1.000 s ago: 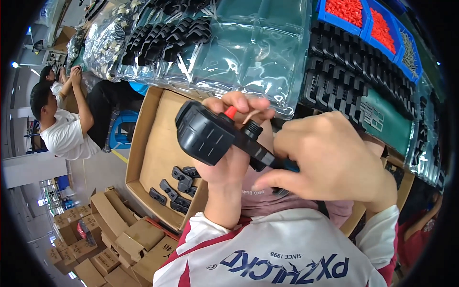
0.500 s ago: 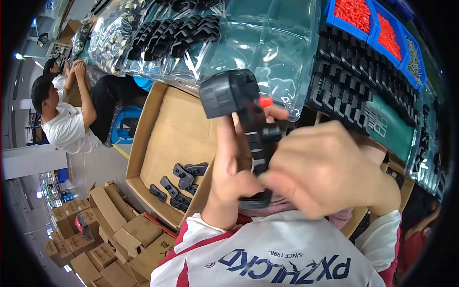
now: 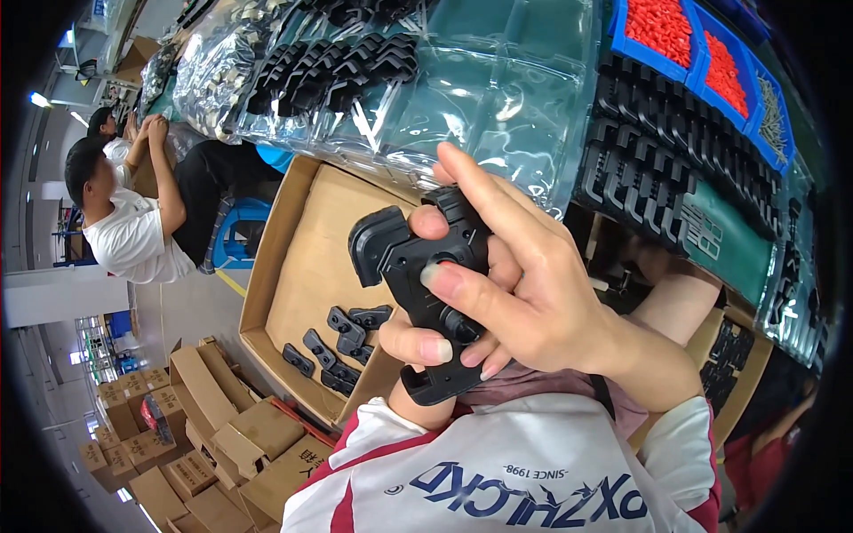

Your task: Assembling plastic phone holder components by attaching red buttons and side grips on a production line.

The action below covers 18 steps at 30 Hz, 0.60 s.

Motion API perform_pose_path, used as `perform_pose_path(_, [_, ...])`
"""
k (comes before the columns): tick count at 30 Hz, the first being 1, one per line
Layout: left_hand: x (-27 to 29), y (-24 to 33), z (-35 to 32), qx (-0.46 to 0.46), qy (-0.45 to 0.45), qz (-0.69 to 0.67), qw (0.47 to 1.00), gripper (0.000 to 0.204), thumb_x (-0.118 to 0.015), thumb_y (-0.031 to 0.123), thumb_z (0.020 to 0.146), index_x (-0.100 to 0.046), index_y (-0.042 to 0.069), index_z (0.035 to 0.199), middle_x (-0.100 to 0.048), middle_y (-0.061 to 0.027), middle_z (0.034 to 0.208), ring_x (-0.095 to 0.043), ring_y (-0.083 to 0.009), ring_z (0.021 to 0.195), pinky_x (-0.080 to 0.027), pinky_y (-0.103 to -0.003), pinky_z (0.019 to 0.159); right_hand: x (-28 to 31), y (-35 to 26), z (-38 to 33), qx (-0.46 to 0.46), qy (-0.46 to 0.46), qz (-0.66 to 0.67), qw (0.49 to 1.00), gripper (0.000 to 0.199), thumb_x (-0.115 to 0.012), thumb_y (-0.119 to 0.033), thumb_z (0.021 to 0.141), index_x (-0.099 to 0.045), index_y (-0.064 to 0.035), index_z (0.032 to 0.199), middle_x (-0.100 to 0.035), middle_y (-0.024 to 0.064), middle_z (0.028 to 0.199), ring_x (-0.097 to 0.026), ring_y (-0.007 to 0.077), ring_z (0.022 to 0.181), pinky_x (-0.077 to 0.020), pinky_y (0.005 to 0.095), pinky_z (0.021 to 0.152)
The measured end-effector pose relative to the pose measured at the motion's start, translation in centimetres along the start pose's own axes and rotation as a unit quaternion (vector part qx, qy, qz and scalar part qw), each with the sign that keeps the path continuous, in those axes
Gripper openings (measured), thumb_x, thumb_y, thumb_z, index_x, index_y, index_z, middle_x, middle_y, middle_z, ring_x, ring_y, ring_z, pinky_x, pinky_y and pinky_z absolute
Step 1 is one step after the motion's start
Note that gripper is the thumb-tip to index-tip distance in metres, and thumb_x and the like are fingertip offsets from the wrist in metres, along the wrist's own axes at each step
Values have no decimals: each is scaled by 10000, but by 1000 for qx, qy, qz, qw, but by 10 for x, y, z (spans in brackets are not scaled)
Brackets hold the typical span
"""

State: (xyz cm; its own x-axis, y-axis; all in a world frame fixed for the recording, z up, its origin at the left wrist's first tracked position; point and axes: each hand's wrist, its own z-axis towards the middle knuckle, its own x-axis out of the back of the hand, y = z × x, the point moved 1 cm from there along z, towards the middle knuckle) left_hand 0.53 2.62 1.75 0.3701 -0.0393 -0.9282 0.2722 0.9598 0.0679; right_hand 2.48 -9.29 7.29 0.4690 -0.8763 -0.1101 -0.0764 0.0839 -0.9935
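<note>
I hold a black plastic handle-shaped part close in front of me with both hands. My right hand lies over its face, the thumb pressed on the middle of the part and the fingers spread up over its top edge. My left hand grips it from below and behind; mostly its thumb shows, and the rest is hidden by the part. Underneath stands an open cardboard box with several small black parts in its near corner.
Clear plastic trays with black parts cover the bench ahead. Rows of black parts and blue bins of red pieces lie at the upper right. Two other people work at the left. Stacked cartons fill the lower left.
The black part has been turned in my hands; its red button no longer shows. My right hand has moved up over its face, the thumb now pressing the middle.
</note>
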Motion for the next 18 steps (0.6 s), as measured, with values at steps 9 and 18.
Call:
perform_pose_path(9, [-8,26,16,-286,61,262,920,721,-504,-24,751,-289,278,1370,-462,-185,972,-514,-192,520,-486,-301,447,-34,24,-15,160,26,-196,967,1017,-748,-211,706,-102,83,1435,-425,262,1282,-494,369,1112,-414,440,956])
perform_pose_path(18, [-12,33,13,-280,65,279,916,683,-491,-31,763,-316,280,1346,-447,-174,972,-516,-205,531,-445,-290,451,-38,37,-42,100,59,-163,980,1327,-895,-397,525,-61,58,1451,-233,312,1438,-325,430,1315,-292,463,1081])
